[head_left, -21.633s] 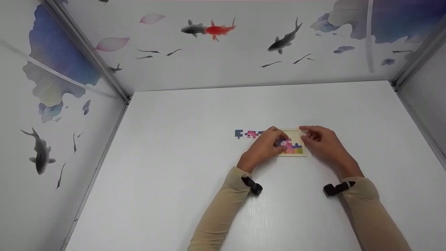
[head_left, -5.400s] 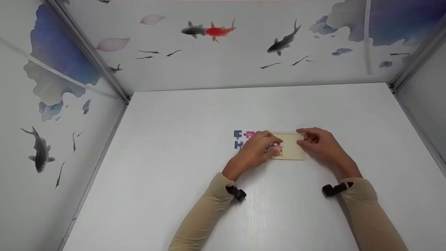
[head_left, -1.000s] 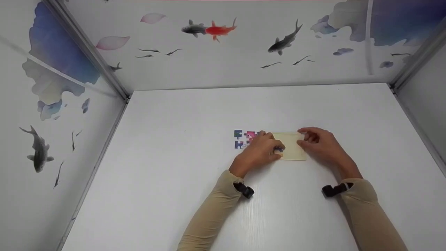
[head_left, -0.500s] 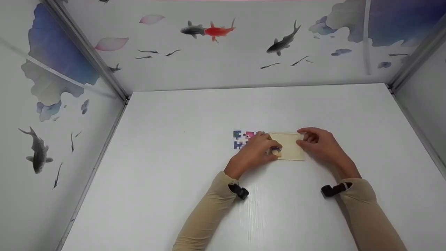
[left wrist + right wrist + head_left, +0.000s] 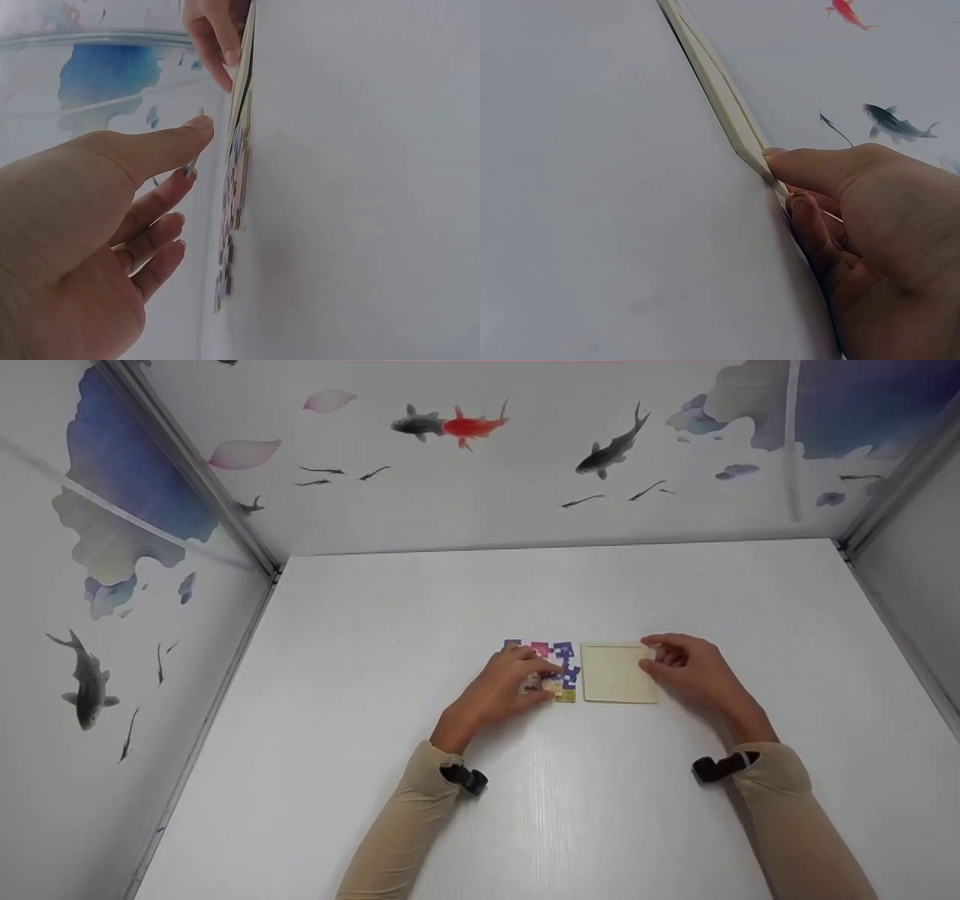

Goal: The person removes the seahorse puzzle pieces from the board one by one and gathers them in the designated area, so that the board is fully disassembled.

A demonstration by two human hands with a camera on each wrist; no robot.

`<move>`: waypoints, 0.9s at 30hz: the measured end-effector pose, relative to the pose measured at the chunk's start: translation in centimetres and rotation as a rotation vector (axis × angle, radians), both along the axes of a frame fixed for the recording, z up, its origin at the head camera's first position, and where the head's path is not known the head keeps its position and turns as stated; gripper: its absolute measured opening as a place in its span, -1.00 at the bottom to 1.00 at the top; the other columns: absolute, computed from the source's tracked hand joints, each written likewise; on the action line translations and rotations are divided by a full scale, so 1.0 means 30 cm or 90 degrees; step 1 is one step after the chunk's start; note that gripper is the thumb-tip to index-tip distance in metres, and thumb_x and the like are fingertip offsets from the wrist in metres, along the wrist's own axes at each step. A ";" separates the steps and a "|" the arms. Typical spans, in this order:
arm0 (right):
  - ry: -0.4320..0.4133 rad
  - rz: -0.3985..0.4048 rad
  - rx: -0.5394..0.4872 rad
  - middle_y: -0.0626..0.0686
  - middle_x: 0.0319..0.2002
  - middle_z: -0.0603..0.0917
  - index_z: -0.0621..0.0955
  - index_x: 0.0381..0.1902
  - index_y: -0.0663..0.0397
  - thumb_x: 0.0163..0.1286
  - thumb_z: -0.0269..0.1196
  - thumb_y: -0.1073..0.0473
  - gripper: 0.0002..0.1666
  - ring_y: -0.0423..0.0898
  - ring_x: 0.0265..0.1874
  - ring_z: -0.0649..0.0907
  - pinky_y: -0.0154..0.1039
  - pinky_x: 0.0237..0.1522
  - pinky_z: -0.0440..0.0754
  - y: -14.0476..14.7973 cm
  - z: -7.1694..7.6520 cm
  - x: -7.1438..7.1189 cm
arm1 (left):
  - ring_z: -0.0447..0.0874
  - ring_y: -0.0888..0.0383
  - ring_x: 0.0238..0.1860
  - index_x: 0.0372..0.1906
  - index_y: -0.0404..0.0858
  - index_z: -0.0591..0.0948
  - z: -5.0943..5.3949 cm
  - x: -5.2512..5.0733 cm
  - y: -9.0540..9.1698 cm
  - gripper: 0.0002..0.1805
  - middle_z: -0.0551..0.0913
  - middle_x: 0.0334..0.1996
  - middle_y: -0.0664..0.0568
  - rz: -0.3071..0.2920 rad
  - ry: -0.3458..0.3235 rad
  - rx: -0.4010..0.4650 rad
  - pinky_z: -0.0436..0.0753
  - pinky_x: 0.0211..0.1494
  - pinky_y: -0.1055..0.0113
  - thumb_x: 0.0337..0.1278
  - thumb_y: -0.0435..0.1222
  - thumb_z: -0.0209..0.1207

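Note:
In the head view my left hand (image 5: 499,682) is above the loose jigsaw pieces (image 5: 564,667), hiding part of them. The left wrist view shows a thin jigsaw piece (image 5: 193,163) pinched edge-on between that hand's thumb and a fingertip, raised off the table; the other fingers are loosely bent. My right hand (image 5: 686,667) grips the right edge of a square, pale wooden puzzle tray (image 5: 619,675), whose bare bottom shows. From the right wrist, the thumb lies on the tray's rim (image 5: 735,124) near a corner, with fingers bent beside it.
The pieces lie in rows just left of the tray on the white table (image 5: 360,697). White walls with painted fish (image 5: 611,442) enclose the table at the back and sides.
Earlier, the tray held several joined pieces; now they are out, lying at its left. In the last half second my left hand moved left from the tray with a piece. The right hand stayed.

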State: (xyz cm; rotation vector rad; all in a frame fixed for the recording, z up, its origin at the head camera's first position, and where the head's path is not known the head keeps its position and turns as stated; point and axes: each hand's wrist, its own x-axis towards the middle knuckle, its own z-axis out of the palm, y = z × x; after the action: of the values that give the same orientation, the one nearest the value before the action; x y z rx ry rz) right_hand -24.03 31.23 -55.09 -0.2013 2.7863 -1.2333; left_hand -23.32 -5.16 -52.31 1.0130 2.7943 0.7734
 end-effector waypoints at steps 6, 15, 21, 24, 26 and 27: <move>0.001 -0.001 -0.001 0.08 -0.05 0.67 0.66 0.41 -0.10 0.53 0.41 -0.17 -0.40 0.00 -0.10 0.57 -0.47 -0.11 0.54 0.001 -0.002 0.003 | 0.55 0.01 0.30 0.33 0.00 0.73 -0.013 0.005 -0.065 -0.51 0.71 0.24 0.03 0.028 -0.024 0.047 0.51 0.47 0.01 0.37 -0.01 0.44; 0.005 0.007 0.007 0.06 -0.05 0.67 0.65 0.41 -0.11 0.54 0.39 -0.17 -0.41 -0.01 -0.10 0.59 -0.47 -0.09 0.54 -0.001 -0.005 0.000 | 0.66 0.06 0.11 0.15 -0.13 0.79 -0.028 0.001 -0.137 -0.64 0.83 0.05 0.08 0.030 -0.031 0.054 0.61 0.33 0.10 0.30 -0.18 0.51; 0.012 0.012 0.010 0.07 -0.05 0.67 0.65 0.41 -0.09 0.54 0.39 -0.14 -0.42 -0.02 -0.11 0.59 -0.48 -0.09 0.53 -0.007 -0.001 0.002 | 0.66 0.05 0.06 -0.07 -0.12 0.84 -0.029 -0.011 -0.193 -0.81 0.84 -0.07 0.10 0.054 -0.051 0.057 0.63 0.26 0.08 0.27 -0.20 0.53; 0.014 0.008 0.008 0.06 -0.05 0.67 0.66 0.41 -0.10 0.54 0.40 -0.12 -0.43 -0.03 -0.11 0.59 -0.48 -0.10 0.54 -0.010 0.002 0.006 | 0.65 0.09 0.04 -0.09 -0.09 0.86 -0.024 -0.012 -0.206 -0.82 0.84 -0.10 0.14 0.062 -0.074 0.056 0.62 0.26 0.08 0.25 -0.18 0.54; 0.013 0.007 0.007 0.06 -0.05 0.67 0.66 0.41 -0.09 0.54 0.40 -0.12 -0.42 -0.03 -0.11 0.59 -0.49 -0.10 0.54 -0.009 0.001 0.007 | 0.64 0.11 0.03 -0.08 -0.07 0.87 -0.022 -0.012 -0.209 -0.82 0.84 -0.10 0.17 0.059 -0.089 0.062 0.61 0.26 0.08 0.25 -0.18 0.55; 0.013 0.007 0.007 0.06 -0.05 0.67 0.66 0.41 -0.10 0.54 0.40 -0.11 -0.43 -0.03 -0.11 0.59 -0.49 -0.10 0.54 -0.009 0.001 0.008 | 0.64 0.13 0.03 -0.08 -0.05 0.87 -0.022 -0.012 -0.211 -0.82 0.85 -0.11 0.18 0.055 -0.094 0.064 0.61 0.26 0.09 0.25 -0.18 0.54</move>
State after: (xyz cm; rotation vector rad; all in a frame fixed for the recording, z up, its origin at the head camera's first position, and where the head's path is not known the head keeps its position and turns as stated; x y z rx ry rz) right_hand -23.77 30.95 -55.06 -0.2297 2.8046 -1.2209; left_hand -23.68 -11.48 -52.98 0.8155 2.7121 0.9656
